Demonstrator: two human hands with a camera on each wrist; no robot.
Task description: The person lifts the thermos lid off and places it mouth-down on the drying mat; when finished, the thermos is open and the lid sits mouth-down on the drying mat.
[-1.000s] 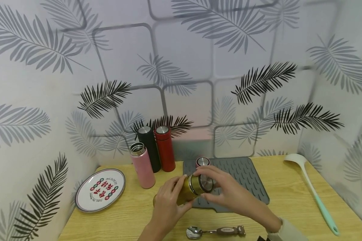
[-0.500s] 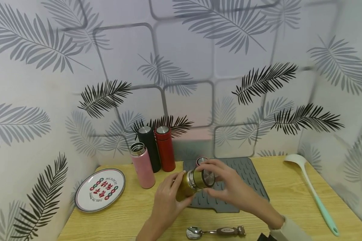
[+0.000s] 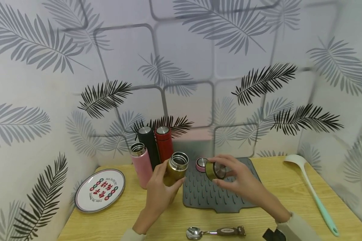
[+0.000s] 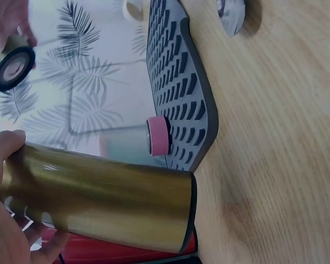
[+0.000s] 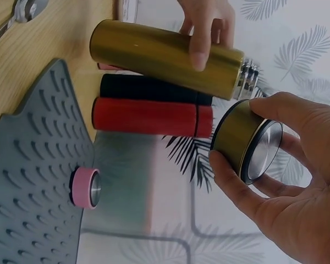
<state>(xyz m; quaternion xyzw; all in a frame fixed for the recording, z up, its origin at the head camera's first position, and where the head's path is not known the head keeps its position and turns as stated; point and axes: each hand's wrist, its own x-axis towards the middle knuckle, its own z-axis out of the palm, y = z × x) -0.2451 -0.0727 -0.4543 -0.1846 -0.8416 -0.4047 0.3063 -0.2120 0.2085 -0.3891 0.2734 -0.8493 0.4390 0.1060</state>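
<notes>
In the head view my left hand (image 3: 160,189) grips a gold thermos bottle (image 3: 177,170) round its upper body, its steel threaded mouth uncovered. The left wrist view shows the lower body of the gold thermos bottle (image 4: 110,198) and its dark base. My right hand (image 3: 239,179) pinches the gold lid (image 3: 212,170) between thumb and fingers, apart from the bottle and to its right. In the right wrist view the gold lid (image 5: 239,137) has its steel top turned towards the palm. A pink lid (image 3: 200,164) sits on the grey mat (image 3: 217,197) behind my right hand.
An uncapped pink bottle (image 3: 143,169), a black bottle (image 3: 149,147) and a red bottle (image 3: 165,144) stand at the back left. A white plate (image 3: 120,187) lies left. A spoon (image 3: 214,231) is in front, a ladle (image 3: 315,190) far right.
The gold lid has come off the bottle and moved right in my right hand. My left hand has shifted left and tipped the bottle more upright, exposing its mouth.
</notes>
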